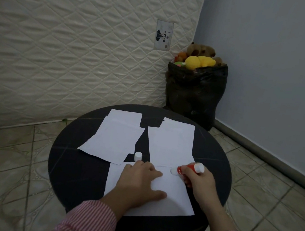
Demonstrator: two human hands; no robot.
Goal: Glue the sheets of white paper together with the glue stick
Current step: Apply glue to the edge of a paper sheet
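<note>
Left hand (139,180) lay flat, palm down, fingers straight and spread, thumb out to the right, pressing on the nearest white paper sheet (169,198). Left forearm came in from the lower edge in a pink-and-white striped sleeve (85,223).

Right hand (200,182) had its fingers curled round a red-bodied glue stick (189,168), gripping it. The stick lay tilted, its white tip down at the far right corner of the nearest sheet, its white end pointing up and right. Whether the tip actually touched the paper could not be told. Right forearm wore the same striped sleeve.

Round black surface (74,165) carried the lot. Paper count: three groups of white sheets. One nearest, under both hands. One far-left pile (115,139), at least two sheets overlapping, edges askew. One far-right pile (171,143), at least two sheets, the corner of a lower one showing at the top. Exact sheet count in the piles was unclear.

One small white cylindrical cap (138,156) stood upright just beyond the left hand's fingertips, between the two far piles.

Glue sticks: one. Caps: one. Hands: two.

Behind: a cream quilted mattress (79,46) upright against the wall, and one black plastic bag (194,93) of stuffed toys in the corner on the tiled floor (14,154).
</note>
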